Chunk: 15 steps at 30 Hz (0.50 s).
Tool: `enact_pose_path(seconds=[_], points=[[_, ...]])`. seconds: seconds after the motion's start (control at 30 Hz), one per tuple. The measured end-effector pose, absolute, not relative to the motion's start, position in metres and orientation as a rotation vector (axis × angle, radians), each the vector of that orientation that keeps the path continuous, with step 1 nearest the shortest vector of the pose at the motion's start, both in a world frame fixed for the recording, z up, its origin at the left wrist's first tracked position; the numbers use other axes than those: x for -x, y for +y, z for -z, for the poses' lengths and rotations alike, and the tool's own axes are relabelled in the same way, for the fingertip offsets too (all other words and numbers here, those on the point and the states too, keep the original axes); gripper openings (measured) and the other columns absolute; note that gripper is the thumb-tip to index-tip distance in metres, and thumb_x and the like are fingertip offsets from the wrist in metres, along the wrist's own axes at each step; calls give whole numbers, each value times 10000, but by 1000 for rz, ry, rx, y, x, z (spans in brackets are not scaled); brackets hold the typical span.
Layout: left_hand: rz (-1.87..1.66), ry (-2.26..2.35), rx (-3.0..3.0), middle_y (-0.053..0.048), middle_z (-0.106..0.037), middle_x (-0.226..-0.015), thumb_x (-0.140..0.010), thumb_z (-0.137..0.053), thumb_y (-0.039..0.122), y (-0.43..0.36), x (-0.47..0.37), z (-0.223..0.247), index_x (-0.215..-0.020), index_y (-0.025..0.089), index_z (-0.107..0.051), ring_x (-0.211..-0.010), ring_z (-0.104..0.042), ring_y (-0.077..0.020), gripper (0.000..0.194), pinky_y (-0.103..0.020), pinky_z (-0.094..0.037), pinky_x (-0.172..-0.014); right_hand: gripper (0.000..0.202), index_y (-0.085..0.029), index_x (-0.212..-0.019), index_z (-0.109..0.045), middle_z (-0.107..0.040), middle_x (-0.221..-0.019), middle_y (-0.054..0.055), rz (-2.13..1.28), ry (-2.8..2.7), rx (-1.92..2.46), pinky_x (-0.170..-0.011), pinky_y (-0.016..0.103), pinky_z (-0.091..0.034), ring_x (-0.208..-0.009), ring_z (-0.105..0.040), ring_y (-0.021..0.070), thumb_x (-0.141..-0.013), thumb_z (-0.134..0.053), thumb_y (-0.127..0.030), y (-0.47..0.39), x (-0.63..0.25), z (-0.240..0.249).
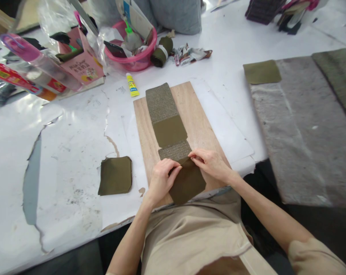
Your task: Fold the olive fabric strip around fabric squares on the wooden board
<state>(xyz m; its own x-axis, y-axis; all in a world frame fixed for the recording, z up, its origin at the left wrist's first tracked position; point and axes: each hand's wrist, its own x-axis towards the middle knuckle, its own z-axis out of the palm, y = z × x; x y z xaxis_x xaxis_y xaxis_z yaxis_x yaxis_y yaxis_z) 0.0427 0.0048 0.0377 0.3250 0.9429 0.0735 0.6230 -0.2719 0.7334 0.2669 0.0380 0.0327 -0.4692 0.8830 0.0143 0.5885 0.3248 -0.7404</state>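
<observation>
An olive fabric piece (188, 182) hangs over the near edge of a wooden board (190, 103). My left hand (163, 177) pinches its upper left part between thumb and fingers. At its upper right corner, my right hand (208, 162) pinches the same piece. Beyond my hands, a textured grey-green strip (161, 103) lies along the board, with a smooth olive patch (170, 131) across its middle. A stack of olive fabric squares (115, 175) sits on the table left of the board.
Behind the board are a yellow tube (132, 85), a pink basket (135, 59) of supplies and a rolled olive cloth (161, 51). Bottles and a pink box (85, 67) stand at back left. A grey padded sheet (301, 126) lies at right.
</observation>
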Motion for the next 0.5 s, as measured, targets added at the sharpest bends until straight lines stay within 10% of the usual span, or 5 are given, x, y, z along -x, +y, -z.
enact_pose_path(seconds=[0.5], points=[[-1040,2392,-1310,-29,-699,-815,-905,-558,329,-26,116,-29,-948,194,-662,-731,-633,-160,176,-263,-468,-697,266,-269,-991,-645,-710,-1003,-3,-516,-2335,1297,-638,277,-495,-758,-691,159,-973,-423,-413,33,-266,-6]])
